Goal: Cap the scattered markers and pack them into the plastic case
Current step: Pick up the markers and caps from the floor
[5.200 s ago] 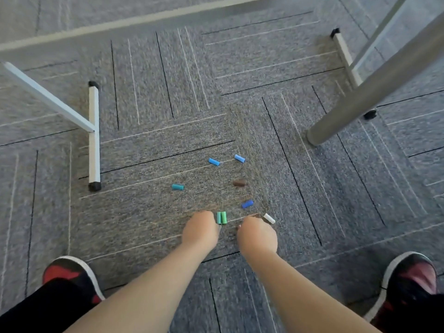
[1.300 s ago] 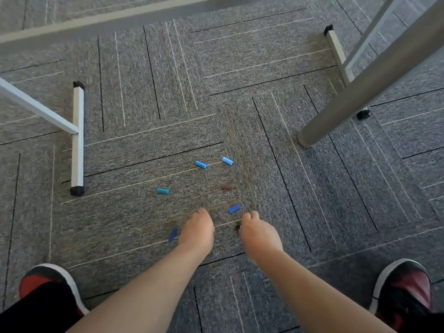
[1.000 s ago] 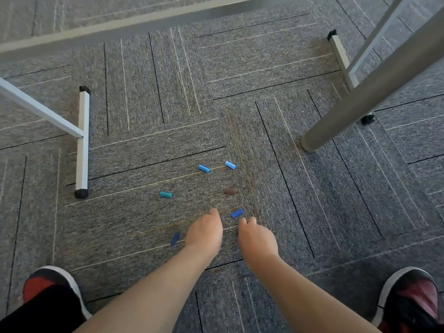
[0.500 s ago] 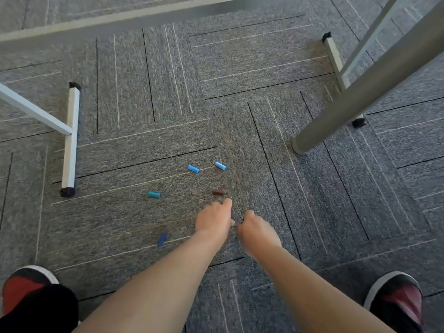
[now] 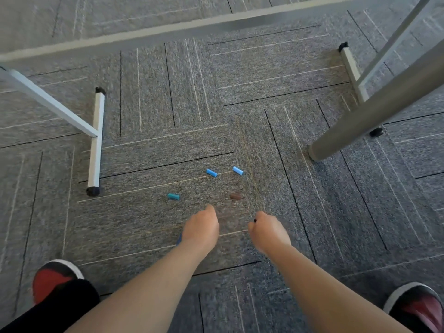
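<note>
The person is bent over the grey carpet (image 5: pixel 336 212), both bare arms reaching down between their red and black shoes (image 5: pixel 56 276). The right hand (image 5: pixel 268 233) is balled tight around something thin, apparently a marker (image 5: pixel 254 220), with only its dark tip poking out by the knuckles. The left hand (image 5: pixel 200 228) hangs knuckles up with fingers bent toward the floor; I cannot tell whether it holds anything. A dark blue cap (image 5: pixel 179 240) peeks out just beside its wrist. Loose caps lie on the carpet beyond the hands: a teal cap (image 5: pixel 173 196), a brown cap (image 5: pixel 235 196), a blue cap (image 5: pixel 212 173) and a light blue cap (image 5: pixel 237 170). A white metal leg (image 5: pixel 96 140) stands to the left and a grey pole (image 5: pixel 374 114) to the right.
</note>
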Tool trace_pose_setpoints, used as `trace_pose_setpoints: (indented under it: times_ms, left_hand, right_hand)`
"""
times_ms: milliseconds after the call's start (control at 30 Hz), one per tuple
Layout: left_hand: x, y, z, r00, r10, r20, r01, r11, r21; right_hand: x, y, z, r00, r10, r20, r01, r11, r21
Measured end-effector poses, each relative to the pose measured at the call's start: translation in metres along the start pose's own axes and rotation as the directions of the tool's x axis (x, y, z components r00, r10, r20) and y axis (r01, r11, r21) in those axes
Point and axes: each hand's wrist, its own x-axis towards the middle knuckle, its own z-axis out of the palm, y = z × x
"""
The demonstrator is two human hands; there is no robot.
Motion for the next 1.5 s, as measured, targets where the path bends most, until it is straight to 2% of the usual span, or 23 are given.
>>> trace_pose_setpoints:
  times_ms: [200,300,400,533,800,933,1200,1333,1500]
  left_hand:
    - [0.005,-0.043,-0.011,1.000,-0.026,-0.016,0.027,0.996,0.080]
    - [0.007,-0.054,-0.014,0.997,-0.051,0.055,0.048,0.998,0.049]
    - [0.006,-0.064,-0.009,0.992,-0.045,0.117,0.034,0.995,0.098]
    - [0.005,-0.074,0.005,0.997,-0.039,0.072,0.033,0.996,0.087]
    - [0.002,-0.077,0.007,0.994,0.076,0.075,-0.083,0.992,0.097]
    - [-0.001,-0.078,0.006,0.992,0.093,0.082,-0.099,0.992,0.073]
    - [-0.013,-0.076,0.001,0.990,0.100,0.104,-0.115,0.981,0.158]
    - [-0.018,-0.070,0.000,0.995,0.058,0.084,-0.070,0.988,0.136]
    - [-0.011,-0.073,-0.007,0.999,0.015,0.033,-0.014,0.999,-0.043]
  right_hand:
    - [0.002,-0.029,0.005,0.999,-0.048,-0.013,0.048,0.998,-0.040]
    - [0.003,-0.043,0.006,0.999,-0.051,-0.018,0.050,0.998,-0.044]
    - [0.004,-0.050,0.011,0.998,-0.045,-0.044,0.042,0.996,-0.076]
    - [0.006,-0.050,0.018,0.995,-0.049,-0.089,0.042,0.996,-0.077]
    - [0.009,-0.055,0.021,0.994,-0.060,-0.095,0.049,0.992,-0.118]
    - [0.010,-0.056,0.022,0.992,-0.069,-0.105,0.060,0.994,-0.088]
    - [0.005,-0.058,0.022,0.991,-0.085,-0.100,0.076,0.993,-0.090]
    - [0.004,-0.058,0.021,0.992,-0.080,-0.103,0.070,0.993,-0.099]
    - [0.004,-0.058,0.019,0.990,-0.052,-0.128,0.029,0.984,-0.173]
